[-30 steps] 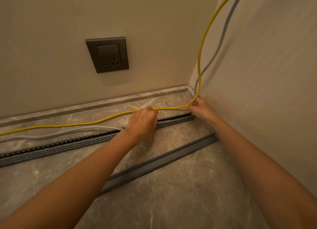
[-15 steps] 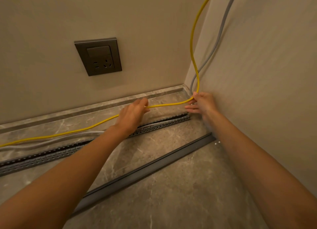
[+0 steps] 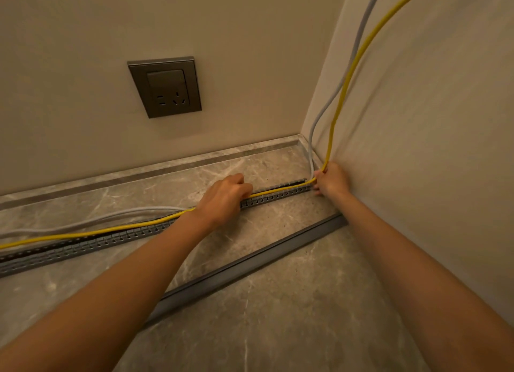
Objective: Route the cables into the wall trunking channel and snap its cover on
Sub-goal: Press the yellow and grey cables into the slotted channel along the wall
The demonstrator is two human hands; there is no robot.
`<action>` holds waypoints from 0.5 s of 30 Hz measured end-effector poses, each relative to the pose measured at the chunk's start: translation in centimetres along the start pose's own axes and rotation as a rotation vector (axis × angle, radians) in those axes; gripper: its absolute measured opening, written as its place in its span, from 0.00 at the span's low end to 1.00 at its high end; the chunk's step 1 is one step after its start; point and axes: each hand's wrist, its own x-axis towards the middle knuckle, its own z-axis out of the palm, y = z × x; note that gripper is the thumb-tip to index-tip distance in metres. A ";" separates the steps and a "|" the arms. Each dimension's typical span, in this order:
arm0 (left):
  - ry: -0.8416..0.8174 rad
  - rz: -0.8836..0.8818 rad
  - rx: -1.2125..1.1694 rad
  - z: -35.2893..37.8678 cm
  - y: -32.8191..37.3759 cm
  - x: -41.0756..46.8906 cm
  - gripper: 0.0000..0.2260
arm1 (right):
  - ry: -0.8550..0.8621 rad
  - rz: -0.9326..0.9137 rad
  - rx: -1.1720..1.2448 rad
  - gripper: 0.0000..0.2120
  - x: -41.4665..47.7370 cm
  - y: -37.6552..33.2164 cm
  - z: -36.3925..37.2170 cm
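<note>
In the corner, the right hand (image 3: 331,180) pinches the yellow round cable (image 3: 278,191); the left hand's (image 3: 224,197) fingers, closed on it, should press evenly into the grey slotted plastic trunking channel (image 3: 278,198).

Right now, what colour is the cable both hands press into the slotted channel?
Yellow cable, clearest in the head view.

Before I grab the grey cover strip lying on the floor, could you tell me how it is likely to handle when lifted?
The cover is long, thin and straight, so probably light and fairly stiff, though it may sag or whip if lifted by one end. It lies flat, so it is unlikely to roll.
</note>
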 end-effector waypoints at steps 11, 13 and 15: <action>-0.097 -0.047 0.163 0.7 1.0 -0.7 0.19 | 0.033 0.002 -0.288 0.17 -2.7 -2.1 -0.9; -0.103 -0.044 0.124 0.9 0.9 -0.9 0.21 | 0.012 0.022 -0.269 0.17 -3.0 -2.1 -1.0; -0.119 -0.042 0.027 0.8 0.6 -0.9 0.22 | -0.021 0.047 -0.260 0.18 -3.3 -2.4 -1.3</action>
